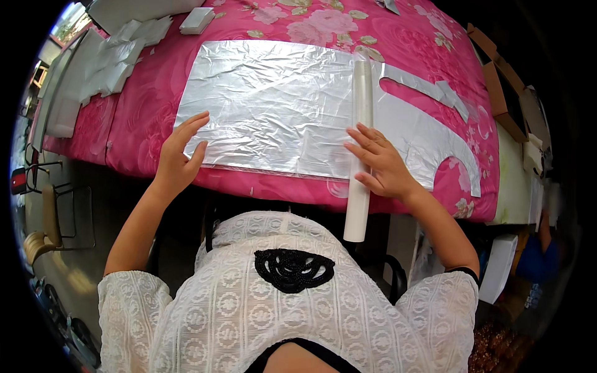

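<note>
A silvery-white plastic carrier bag (273, 105) lies flat and creased in front of me, its cut-out handle straps stretching to the right. Across it, between the bag's body and the handles, rests a long pale cylinder (362, 99), shiny like plastic; its near end juts past the table edge. My right hand (382, 161) lies over the cylinder with fingers spread, not wrapped round it. At the bag's left edge, my left hand (182, 152) is open, fingertips on or just above the plastic. Whether more bags lie underneath, I cannot tell.
A pink flowered cloth (146, 118) covers the table. Folded white plastic pieces (115, 65) lie at the far left, with a small white stack (197, 21) nearby. A brown cardboard box (505, 102) stands right. A chair (50, 217) is on the floor at left.
</note>
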